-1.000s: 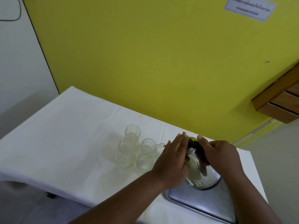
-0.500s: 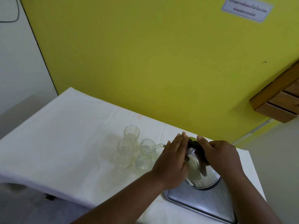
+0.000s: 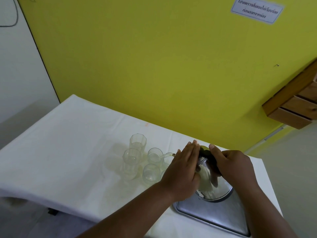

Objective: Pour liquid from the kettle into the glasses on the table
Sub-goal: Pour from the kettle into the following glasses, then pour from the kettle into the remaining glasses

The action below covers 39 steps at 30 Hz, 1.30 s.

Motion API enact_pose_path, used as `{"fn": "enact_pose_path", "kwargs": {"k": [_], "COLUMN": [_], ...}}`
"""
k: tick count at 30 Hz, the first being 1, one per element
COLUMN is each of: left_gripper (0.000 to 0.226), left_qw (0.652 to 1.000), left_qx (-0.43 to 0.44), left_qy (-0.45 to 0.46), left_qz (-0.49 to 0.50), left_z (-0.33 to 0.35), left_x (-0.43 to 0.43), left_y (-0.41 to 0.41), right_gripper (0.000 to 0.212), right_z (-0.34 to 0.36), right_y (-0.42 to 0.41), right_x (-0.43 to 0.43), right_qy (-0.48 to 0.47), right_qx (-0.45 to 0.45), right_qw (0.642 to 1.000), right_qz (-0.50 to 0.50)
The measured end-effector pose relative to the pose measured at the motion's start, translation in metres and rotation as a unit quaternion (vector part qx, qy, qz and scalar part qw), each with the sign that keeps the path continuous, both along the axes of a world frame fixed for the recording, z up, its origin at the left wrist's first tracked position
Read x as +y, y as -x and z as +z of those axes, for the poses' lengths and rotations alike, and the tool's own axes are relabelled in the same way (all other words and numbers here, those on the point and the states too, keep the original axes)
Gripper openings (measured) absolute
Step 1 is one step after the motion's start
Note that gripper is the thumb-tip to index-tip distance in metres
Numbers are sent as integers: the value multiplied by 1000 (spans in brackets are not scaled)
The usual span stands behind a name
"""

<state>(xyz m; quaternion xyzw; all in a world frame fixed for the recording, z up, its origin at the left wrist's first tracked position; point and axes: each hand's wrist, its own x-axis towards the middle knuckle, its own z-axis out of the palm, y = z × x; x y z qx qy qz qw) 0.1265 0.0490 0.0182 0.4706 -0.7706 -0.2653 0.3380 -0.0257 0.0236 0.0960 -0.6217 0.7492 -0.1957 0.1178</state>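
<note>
A shiny steel kettle is tipped toward the left above a metal tray. My right hand grips its dark handle. My left hand lies flat against the kettle's lid and side, fingers together. A thin pale stream runs from the spout into a small clear glass. Several clear glasses stand clustered left of the kettle: a tall faceted one at the back, another tall one, and a low one in front. One glass is partly hidden behind my left hand.
The table wears a white cloth with faint yellowish stains around the glasses. A yellow wall runs right behind the table. A wooden shelf unit juts out at the right. The cloth hangs over the table's near left edge.
Both hands and the tipped kettle hold almost the same pose. The stream keeps running into the small glass. The view has shifted slightly.
</note>
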Motion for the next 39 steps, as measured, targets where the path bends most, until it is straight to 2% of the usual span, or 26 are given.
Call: {"fn": "enact_pose_path", "kwargs": {"k": [7, 9, 14, 18, 21, 25, 28, 34, 39], "left_gripper": [74, 74, 75, 75, 74, 71, 71, 79, 82], "left_qw": [998, 997, 992, 989, 990, 993, 997, 999, 999], "left_qx": [-25, -25, -21, -22, -22, -28, -31, -42, -29], "left_qy": [58, 74, 126, 145, 138, 111, 70, 12, -14], "left_qz": [-11, -14, -13, -8, -4, 2, 2, -4, -7], "left_z": [6, 9, 23, 35, 35, 22, 8, -8, -13], "left_x": [2, 3, 6, 7, 7, 5, 4, 3, 2], "left_y": [5, 8, 13, 19, 23, 27, 29, 30, 32], "right_gripper": [63, 66, 60, 66, 61, 63, 68, 73, 72], "right_z": [-8, -14, -25, -19, -13, -5, 1, -6, -7], "right_y": [7, 9, 12, 17, 23, 30, 28, 29, 28], "right_x": [18, 24, 33, 37, 35, 29, 23, 6, 2], "right_qy": [13, 35, 53, 51, 62, 48, 20, -13, -12], "right_qx": [-137, -184, -387, -437, -393, -251, -156, -23, 21], "right_qw": [989, 980, 915, 893, 914, 965, 987, 1000, 1000], "right_qz": [-45, -68, -106, -92, -81, -54, -27, -13, -5]}}
